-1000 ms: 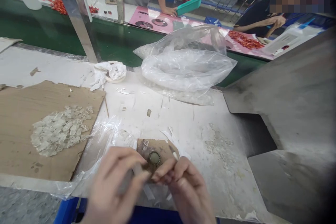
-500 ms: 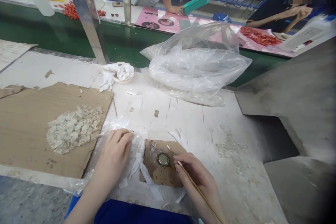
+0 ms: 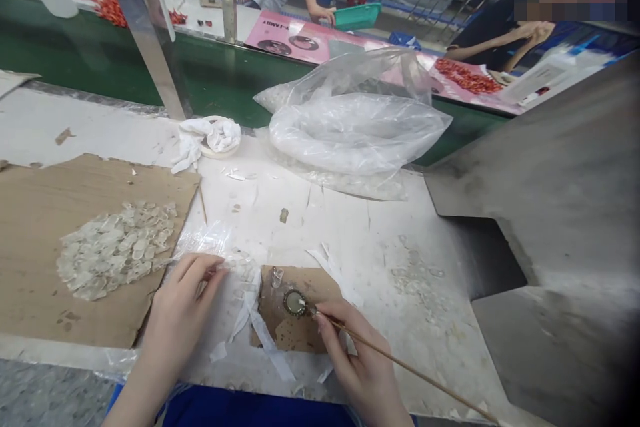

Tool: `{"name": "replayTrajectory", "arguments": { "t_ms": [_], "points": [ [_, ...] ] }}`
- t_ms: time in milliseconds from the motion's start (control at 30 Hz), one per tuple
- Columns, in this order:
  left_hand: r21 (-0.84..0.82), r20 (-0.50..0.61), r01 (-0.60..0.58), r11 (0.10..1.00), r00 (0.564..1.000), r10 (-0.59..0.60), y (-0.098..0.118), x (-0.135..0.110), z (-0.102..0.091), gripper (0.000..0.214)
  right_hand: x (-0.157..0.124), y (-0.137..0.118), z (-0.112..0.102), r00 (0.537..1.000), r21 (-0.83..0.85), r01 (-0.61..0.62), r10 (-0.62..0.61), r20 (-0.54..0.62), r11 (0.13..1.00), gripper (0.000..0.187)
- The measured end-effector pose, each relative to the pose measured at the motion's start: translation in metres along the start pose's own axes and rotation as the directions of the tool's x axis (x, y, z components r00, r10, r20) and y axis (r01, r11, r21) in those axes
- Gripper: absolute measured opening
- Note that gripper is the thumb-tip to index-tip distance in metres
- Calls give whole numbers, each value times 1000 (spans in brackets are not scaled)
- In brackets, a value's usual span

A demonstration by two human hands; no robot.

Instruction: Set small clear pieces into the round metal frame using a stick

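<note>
With my right hand [image 3: 357,347] I am pinching a thin brown stick [image 3: 410,367] between the thumb and the forefinger, close to its front end; the long rest of it passes back over my hand, towards the lower right. Just ahead of these fingertips, to their left, is the bottle cap [image 3: 295,303], and a small pale tip is at its rim. If this tip touches the inside, I cannot tell. The cap lies on a small piece of cardboard [image 3: 300,337], and a clear piece [image 3: 277,275] lies there too, farther from my right fingers.

My left hand [image 3: 183,307] is bent, its fingers close together and pointing to the right. I cannot tell if they are pinching something. Just beyond their tips are some small clear bits [image 3: 244,263]. To the left of these fingers, a heap of clear pieces [image 3: 117,250] lies on the large cardboard [image 3: 40,227]. Between my two hands are white strips [image 3: 273,350]. Well ahead of my fingers stands a plastic bag [image 3: 360,133].
</note>
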State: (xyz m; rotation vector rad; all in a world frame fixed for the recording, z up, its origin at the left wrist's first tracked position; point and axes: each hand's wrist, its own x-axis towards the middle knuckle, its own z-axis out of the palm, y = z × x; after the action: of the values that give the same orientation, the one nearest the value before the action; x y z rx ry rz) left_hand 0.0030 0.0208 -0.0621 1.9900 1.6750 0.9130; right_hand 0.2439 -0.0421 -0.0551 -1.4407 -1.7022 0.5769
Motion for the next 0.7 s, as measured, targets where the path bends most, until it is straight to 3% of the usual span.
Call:
{"name": "replayTrajectory", "arguments": {
  "t_ms": [100,200,267,367,500,600,700],
  "points": [
    [-211,-22,44,977,999,-50,9,-12,-1,11,-2,0,-1,999,7,38,-38,19,999,20],
    [-447,29,141,884,989,-144,24,-23,0,14,-2,1,0,999,8,46,-46,29,999,21],
    [-511,50,167,843,985,-165,33,-29,1,16,-2,2,1,999,17,45,-45,21,999,21],
    [-596,53,132,792,991,-125,42,-35,2,24,-2,3,3,999,50,39,-38,-28,998,21],
    [-757,106,102,645,994,-32,48,-37,2,38,-4,-3,0,992,121,17,-1,-127,993,18],
    [-788,139,92,608,990,31,51,-36,2,36,-6,-20,-6,981,320,-26,85,-173,947,17],
    [-814,130,83,575,991,41,54,-36,4,40,-7,-44,-8,955,578,-90,236,-182,811,14]
  ]
}}
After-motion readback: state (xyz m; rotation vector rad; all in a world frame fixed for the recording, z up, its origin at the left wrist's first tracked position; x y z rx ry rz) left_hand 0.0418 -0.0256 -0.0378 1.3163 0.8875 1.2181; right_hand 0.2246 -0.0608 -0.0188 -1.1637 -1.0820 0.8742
